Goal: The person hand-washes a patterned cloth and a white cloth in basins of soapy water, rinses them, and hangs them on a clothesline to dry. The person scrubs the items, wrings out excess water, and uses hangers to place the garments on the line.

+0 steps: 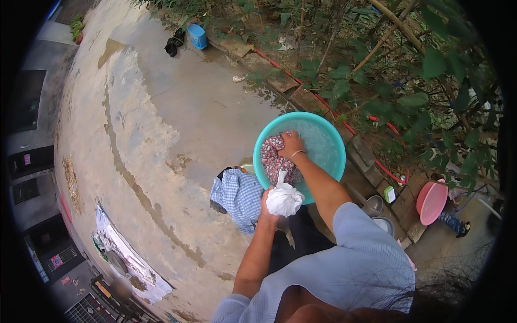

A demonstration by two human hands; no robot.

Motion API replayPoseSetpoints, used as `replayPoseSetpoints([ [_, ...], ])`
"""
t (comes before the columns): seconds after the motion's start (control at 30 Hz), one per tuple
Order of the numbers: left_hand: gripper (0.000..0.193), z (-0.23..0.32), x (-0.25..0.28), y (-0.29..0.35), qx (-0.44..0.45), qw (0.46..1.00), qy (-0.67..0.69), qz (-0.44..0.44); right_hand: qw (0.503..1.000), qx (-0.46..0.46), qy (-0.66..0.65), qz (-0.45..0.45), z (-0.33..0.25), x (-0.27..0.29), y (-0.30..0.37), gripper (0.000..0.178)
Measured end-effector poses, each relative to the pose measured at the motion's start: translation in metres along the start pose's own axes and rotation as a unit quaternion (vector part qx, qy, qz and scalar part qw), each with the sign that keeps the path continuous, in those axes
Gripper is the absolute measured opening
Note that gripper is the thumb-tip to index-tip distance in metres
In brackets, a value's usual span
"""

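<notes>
A turquoise basin (337, 137) of cloudy, sudsy water stands in front of me. Inside it, along the left side, lies a bunched red-and-white floral cloth (273, 152). My right hand (292, 144) reaches into the basin, its fingers curled into this cloth. At the basin's near rim my left hand (266, 206) holds a crumpled white cloth (285, 201), which hides most of its fingers. A twisted end of the white cloth points up over the floral one. Just left of the basin is a blue checked cloth (239, 195), heaped over something dark.
A red hose (329, 109) runs along the brick edging beside leafy plants (398, 91). At the right are a pink basin (432, 203) and metal bowls (375, 203). A blue bucket (197, 36) and dark shoes (174, 42) sit far off on wet concrete.
</notes>
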State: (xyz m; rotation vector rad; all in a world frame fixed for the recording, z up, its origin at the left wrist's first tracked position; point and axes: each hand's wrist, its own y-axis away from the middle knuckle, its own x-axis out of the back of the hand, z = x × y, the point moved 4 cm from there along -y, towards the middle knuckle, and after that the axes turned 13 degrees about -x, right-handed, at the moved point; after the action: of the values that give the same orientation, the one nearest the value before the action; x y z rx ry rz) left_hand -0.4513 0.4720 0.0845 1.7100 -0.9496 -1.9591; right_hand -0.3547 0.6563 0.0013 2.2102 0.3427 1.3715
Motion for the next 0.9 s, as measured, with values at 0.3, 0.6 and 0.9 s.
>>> replayPoseSetpoints([
  [0.3, 0.034, -0.008, -0.009, 0.007, -0.021, 0.998, 0.039, -0.052, 0.94, 0.041, -0.338, 0.033, 0.021, 0.07, 0.117, 0.03],
  [0.6, 0.049, -0.016, -0.105, 0.028, 0.001, 0.988, -0.057, -0.145, 0.869, 0.154, -0.459, 0.105, -0.016, 0.189, 0.242, 0.028],
  [0.9, 0.042, -0.007, -0.174, 0.088, -0.095, 0.931, -0.295, -0.192, 0.586, 0.124, -0.758, -0.26, -0.016, 0.21, 0.256, 0.065],
])
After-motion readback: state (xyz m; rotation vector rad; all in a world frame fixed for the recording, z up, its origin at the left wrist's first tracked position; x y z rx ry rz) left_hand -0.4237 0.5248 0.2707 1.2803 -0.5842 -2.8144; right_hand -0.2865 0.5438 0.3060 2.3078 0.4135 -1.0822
